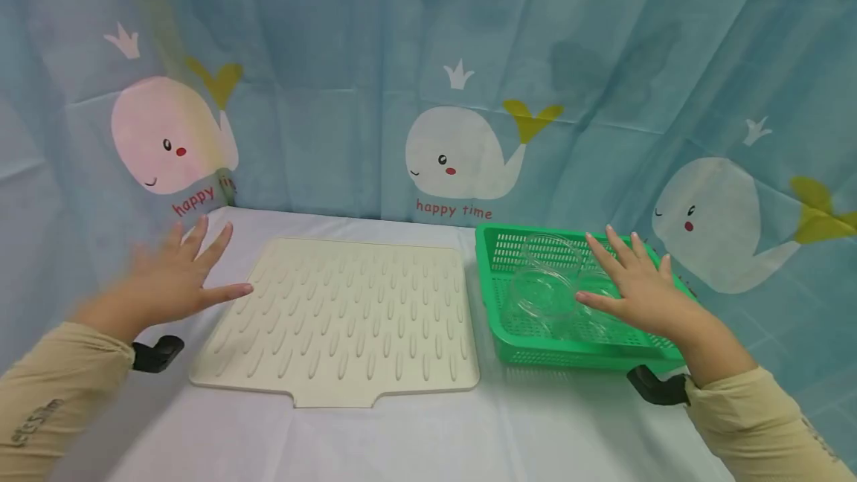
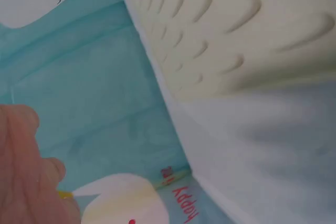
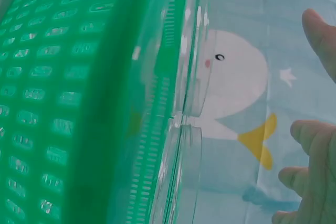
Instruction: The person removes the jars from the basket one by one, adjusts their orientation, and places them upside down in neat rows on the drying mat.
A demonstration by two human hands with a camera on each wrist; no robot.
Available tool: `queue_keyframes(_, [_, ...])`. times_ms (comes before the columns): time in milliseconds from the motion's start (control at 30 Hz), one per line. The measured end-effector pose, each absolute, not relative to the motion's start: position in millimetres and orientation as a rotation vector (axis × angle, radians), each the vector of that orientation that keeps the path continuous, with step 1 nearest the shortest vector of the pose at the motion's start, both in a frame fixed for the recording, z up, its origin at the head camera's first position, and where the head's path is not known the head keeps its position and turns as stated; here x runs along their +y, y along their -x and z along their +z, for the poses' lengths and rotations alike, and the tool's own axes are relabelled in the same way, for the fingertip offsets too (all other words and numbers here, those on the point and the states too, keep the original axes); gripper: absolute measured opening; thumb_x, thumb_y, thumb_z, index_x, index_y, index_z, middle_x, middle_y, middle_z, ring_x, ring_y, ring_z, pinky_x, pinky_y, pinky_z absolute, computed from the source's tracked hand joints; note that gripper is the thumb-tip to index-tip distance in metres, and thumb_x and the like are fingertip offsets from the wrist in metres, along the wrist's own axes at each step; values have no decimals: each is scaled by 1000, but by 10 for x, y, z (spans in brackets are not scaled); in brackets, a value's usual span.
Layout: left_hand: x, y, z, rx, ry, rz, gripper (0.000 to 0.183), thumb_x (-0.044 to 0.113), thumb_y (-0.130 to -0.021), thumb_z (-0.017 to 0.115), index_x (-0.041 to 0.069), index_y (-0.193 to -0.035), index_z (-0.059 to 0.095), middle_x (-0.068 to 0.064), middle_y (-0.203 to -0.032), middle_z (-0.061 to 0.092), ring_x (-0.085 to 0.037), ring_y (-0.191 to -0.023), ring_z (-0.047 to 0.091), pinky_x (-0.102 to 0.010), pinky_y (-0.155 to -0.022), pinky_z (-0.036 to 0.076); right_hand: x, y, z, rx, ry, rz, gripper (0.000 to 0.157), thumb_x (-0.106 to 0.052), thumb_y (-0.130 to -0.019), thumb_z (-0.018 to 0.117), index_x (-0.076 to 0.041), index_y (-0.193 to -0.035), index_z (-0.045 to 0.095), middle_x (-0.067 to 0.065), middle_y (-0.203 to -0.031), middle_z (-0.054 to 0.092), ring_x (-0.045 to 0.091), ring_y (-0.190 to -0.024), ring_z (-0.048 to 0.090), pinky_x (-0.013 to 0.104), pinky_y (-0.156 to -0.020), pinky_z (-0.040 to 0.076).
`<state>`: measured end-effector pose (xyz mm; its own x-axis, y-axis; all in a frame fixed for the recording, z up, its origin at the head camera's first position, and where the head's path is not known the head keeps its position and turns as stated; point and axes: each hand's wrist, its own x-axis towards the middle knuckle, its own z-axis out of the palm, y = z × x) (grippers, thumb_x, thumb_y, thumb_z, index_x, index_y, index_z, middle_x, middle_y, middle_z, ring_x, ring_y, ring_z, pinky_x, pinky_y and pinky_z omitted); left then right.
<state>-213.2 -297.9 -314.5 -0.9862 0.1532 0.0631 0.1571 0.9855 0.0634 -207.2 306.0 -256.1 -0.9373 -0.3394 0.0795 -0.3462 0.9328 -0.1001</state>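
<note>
- Whale-print curtain (image 1: pixel 321 132) behind white table (image 1: pixel 435 445).
- Left hand (image 1: pixel 167 281): fingers spread, empty, near cream board (image 1: pixel 348 311).
- Right hand (image 1: pixel 643 288): likewise empty, near green basket (image 1: pixel 569 355) holding clear dishes (image 1: pixel 545 292).
- Step, apparently: readiness; lifting dishes would call for light rim grips.

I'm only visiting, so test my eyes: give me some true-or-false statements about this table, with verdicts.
1. The green basket holds clear round dishes. True.
2. The left hand grips the cream board. False: its fingers are spread and it holds nothing.
3. The right hand has its fingers spread and holds nothing. True.
4. The cream board lies to the right of the green basket. False: it lies to the left.
5. Whales decorate the blue curtain. True.
</note>
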Motion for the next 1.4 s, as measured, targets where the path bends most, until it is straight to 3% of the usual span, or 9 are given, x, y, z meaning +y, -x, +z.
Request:
queue_keyframes(100, [-2896, 2179, -3298, -3108, 257, -160, 109, 79, -74, 39, 14, -146, -11, -27, -147, -16, -52, -129, -16, -77, -86, -10, 3052, 2077, -2578, -3014, -558, 179, 90, -56, -86, 52, -23, -148, -4, 16, -152, -10, 44, -133, -18, 73, -90, -16])
queue_keyframes(400, [-2741, 2241, -3644, -3172, 329, -283, 113, 78, -72, 45, 9, -147, -3, -27, -148, -9, -51, -131, -12, -75, -91, -7, 3012, 2078, -2598, -2982, -613, 216, 89, -52, -86, 54, -23, -148, -3, 15, -152, -9, 42, -134, -18, 71, -92, -17])
queue_keyframes(633, [-2755, 2277, -3848, -3178, 427, -304, 118, 78, -67, 50, -1, -145, 8, -34, -145, 1, -57, -128, -1, -74, -94, 4, 2987, 2071, -2613, -2989, -637, 251, 89, -51, -86, 55, -24, -148, -3, 14, -152, -11, 41, -134, -19, 70, -93, -17])
queue_keyframes(900, [-2711, 2281, -3926, -3304, 538, -418, 131, 69, -56, 67, -14, -140, 9, -40, -142, 0, -58, -127, -1, -70, -97, 10, 3012, 2091, -2653, -2994, -657, 269, 88, -50, -86, 55, -23, -148, -1, 14, -152, -10, 40, -134, -18, 70, -94, -15])
queue_keyframes(1133, [-2680, 2240, -3901, -3352, 531, -422, 132, 67, -56, 70, -19, -137, 10, -42, -140, 4, -57, -128, 3, -67, -99, 12, 3033, 2109, -2665, -2991, -671, 273, 88, -51, -86, 55, -25, -148, -1, 12, -153, -10, 39, -135, -17, 69, -95, -14])
queue_keyframes(1267, [-2679, 2234, -3899, -3358, 512, -410, 131, 67, -56, 69, -19, -136, 12, -42, -140, 6, -58, -127, 5, -67, -99, 13, 3015, 2119, -2641, -2974, -704, 320, 88, -49, -85, 57, -25, -148, 1, 12, -153, -8, 39, -136, -15, 70, -97, -6])
queue_keyframes(1400, [-2691, 2244, -3915, -3374, 483, -396, 133, 70, -55, 67, -18, -137, 11, -40, -141, 5, -57, -127, 5, -67, -99, 12, 3001, 2145, -2597, -2944, -786, 428, 86, -43, -85, 62, -25, -148, 6, 12, -153, -1, 42, -137, -1, 70, -96, 16])
